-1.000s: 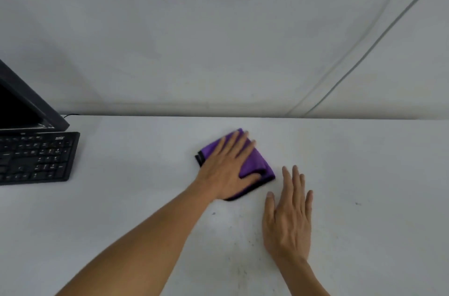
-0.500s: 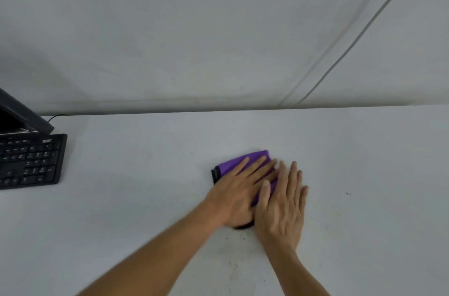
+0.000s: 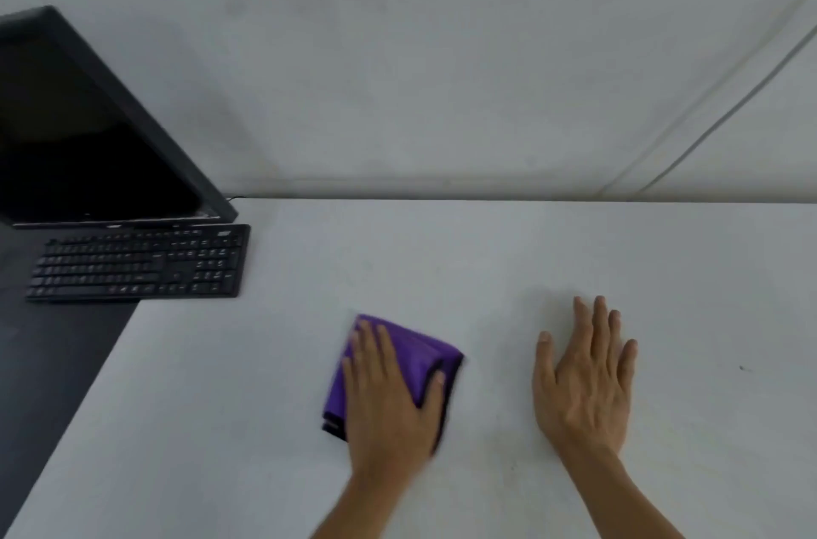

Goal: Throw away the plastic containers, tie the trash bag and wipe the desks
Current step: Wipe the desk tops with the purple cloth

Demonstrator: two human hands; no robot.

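A pale wall (image 3: 398,52) fills the whole upper half of the frame, with a thin cable (image 3: 729,105) slanting down it at the upper right. Below it the white desk (image 3: 574,264) spreads across the lower half, its left edge cutting diagonally toward the lower left corner, where a dark surface (image 3: 40,361) shows beside it. At the far left stands a black monitor (image 3: 88,132), screen dark, and just in front of it lies a black keyboard (image 3: 141,262) — its right end over the white desk, the rest over the dark surface. Low in the middle of the frame a folded purple cloth (image 3: 424,353) lies on the desk, well apart from the keyboard. The left hand (image 3: 391,401) presses flat on top of it, fingers together and thumb out toward the right, blurred at the edges. The right hand (image 3: 583,379) rests palm down on the bare desk to the right of the cloth — fingers slightly spread, holding nothing, not touching the cloth.
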